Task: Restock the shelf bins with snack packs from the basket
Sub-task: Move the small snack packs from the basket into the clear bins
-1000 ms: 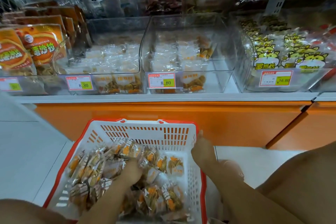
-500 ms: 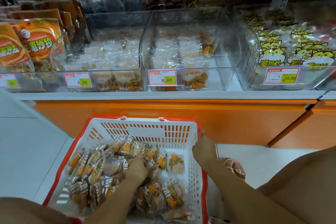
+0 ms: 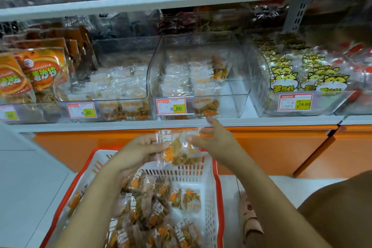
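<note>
A white basket (image 3: 209, 191) with a red rim stands on the floor below the shelf, holding several clear snack packs (image 3: 153, 207) with orange labels. Above its far rim my left hand (image 3: 138, 151) grips a clear snack pack (image 3: 181, 151) by its left side. My right hand (image 3: 215, 139) is at the pack's right edge with straight fingers, thumb touching it. Just above, a clear shelf bin (image 3: 237, 94) is partly filled with the same packs, its right part bare. The bin to its left (image 3: 120, 86) is fuller.
Orange bags (image 3: 38, 72) fill the far left bin, and yellow cartoon packs (image 3: 306, 78) fill the bin on the right. Price tags (image 3: 171, 106) hang on the bin fronts. An orange cabinet front (image 3: 271, 151) runs under the shelf. My knee (image 3: 342, 207) is at lower right.
My left hand has lifted a snack pack out of the basket to above its far rim. My right hand has left the basket's rim and come up to the pack. The view has tilted up.
</note>
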`<act>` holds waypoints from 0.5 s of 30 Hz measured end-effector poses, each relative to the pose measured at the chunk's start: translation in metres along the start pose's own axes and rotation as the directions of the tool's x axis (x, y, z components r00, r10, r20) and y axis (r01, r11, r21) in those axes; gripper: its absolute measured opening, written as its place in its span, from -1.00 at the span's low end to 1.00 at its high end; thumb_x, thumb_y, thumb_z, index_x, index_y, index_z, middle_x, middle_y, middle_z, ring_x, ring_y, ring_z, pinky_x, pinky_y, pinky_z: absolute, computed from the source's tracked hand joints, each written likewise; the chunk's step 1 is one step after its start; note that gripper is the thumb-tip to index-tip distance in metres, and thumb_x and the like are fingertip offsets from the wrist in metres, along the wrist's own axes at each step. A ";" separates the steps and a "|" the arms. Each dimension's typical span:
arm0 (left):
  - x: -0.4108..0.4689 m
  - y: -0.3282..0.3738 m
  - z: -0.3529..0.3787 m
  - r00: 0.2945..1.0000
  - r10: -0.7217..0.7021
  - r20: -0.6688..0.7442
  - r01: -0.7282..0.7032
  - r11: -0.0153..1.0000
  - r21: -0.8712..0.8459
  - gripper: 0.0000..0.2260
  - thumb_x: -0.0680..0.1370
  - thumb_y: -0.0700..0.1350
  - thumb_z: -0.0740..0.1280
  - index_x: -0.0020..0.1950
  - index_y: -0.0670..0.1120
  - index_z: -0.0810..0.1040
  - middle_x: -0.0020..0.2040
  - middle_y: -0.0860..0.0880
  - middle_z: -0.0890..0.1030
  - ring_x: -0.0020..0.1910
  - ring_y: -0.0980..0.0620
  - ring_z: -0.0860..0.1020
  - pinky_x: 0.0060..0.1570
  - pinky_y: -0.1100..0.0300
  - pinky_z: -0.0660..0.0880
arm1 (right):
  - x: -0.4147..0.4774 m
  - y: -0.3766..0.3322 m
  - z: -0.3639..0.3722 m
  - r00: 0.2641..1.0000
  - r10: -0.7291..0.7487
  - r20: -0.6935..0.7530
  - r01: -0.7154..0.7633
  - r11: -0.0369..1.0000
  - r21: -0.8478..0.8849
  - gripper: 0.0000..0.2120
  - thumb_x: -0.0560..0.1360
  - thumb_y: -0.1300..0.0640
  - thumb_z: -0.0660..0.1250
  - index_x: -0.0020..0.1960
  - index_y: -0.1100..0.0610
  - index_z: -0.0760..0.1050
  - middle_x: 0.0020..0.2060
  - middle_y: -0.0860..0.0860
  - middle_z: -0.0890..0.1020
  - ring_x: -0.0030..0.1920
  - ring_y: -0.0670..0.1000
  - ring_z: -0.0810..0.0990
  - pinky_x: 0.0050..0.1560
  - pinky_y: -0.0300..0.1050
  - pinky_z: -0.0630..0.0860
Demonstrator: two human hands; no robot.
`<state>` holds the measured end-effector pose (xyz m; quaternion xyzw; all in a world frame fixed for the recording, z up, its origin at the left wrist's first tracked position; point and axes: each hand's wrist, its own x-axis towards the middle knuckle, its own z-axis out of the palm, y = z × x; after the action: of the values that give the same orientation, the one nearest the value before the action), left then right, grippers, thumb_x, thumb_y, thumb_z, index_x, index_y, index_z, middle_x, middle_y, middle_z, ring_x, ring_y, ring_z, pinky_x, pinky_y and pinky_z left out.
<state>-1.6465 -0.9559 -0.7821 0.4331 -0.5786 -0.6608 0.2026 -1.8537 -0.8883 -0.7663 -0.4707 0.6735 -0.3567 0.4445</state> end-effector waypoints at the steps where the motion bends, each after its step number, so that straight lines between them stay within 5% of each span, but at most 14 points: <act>1: -0.005 0.019 0.006 0.999 0.053 0.011 -0.052 0.996 -0.077 -0.80 0.39 -0.18 0.44 -0.04 -0.22 0.59 -0.16 -0.05 0.67 -0.24 0.08 0.61 -0.22 0.30 0.55 | -0.008 -0.014 -0.007 0.999 -0.033 0.000 0.033 0.996 0.078 -0.25 0.41 -0.14 0.42 0.49 -0.03 0.17 0.25 -0.08 0.49 0.12 -0.09 0.50 -0.16 -0.34 0.43; 3: -0.012 0.050 0.020 0.987 0.159 0.013 -0.155 0.975 -0.159 -0.89 0.45 -0.22 0.42 -0.06 -0.20 0.64 -0.13 -0.11 0.67 -0.24 0.00 0.62 -0.24 0.26 0.58 | -0.018 -0.035 -0.017 0.992 -0.120 0.034 0.112 0.978 0.175 -0.52 0.43 -0.07 0.43 0.30 -0.01 0.42 0.06 -0.17 0.59 -0.01 -0.17 0.58 -0.21 -0.39 0.50; 5: -0.014 0.072 0.033 0.971 0.237 -0.032 -0.239 0.951 -0.196 -0.91 0.46 -0.20 0.34 -0.09 -0.16 0.63 -0.16 -0.09 0.68 -0.23 0.04 0.64 -0.25 0.26 0.59 | -0.024 -0.056 -0.029 0.976 -0.216 0.029 0.204 0.955 0.216 -0.78 0.44 0.06 0.44 0.06 0.08 0.57 -0.10 -0.06 0.70 -0.11 -0.07 0.68 -0.14 -0.27 0.61; 8: -0.006 0.101 0.048 0.950 0.303 -0.077 -0.311 0.942 -0.127 -0.94 0.50 -0.23 0.31 -0.08 -0.18 0.57 -0.18 -0.08 0.68 -0.19 0.06 0.65 -0.23 0.28 0.60 | -0.022 -0.081 -0.054 0.957 -0.278 -0.082 0.285 0.954 0.096 -0.77 0.40 0.10 0.48 -0.02 0.20 0.58 -0.18 0.10 0.70 -0.20 0.03 0.70 -0.18 -0.12 0.65; 12: 0.036 0.132 0.052 0.928 0.352 -0.121 -0.331 0.929 0.164 -0.93 0.54 -0.23 0.35 -0.01 -0.10 0.60 -0.12 -0.10 0.67 -0.15 0.02 0.64 -0.01 0.12 0.60 | -0.001 -0.102 -0.111 0.928 -0.253 -0.272 0.245 0.967 -0.063 -0.72 0.39 0.17 0.50 -0.01 0.32 0.57 -0.24 0.17 0.69 -0.30 0.07 0.67 -0.30 -0.09 0.62; 15: 0.078 0.153 0.051 0.835 0.526 -0.164 -0.317 0.702 0.638 -0.95 0.53 -0.16 0.37 -0.07 -0.09 0.63 -0.19 -0.03 0.63 -0.19 0.06 0.58 -0.04 0.14 0.55 | 0.020 -0.106 -0.149 0.937 -0.159 -0.312 0.123 0.983 -0.133 -0.70 0.40 0.17 0.49 0.02 0.34 0.54 -0.28 0.17 0.67 -0.35 0.07 0.64 -0.32 -0.09 0.62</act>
<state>-1.7656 -1.0241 -0.6664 0.4327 -0.7948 -0.3003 0.3015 -1.9628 -0.9303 -0.6244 -0.4777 0.7202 -0.4212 0.2751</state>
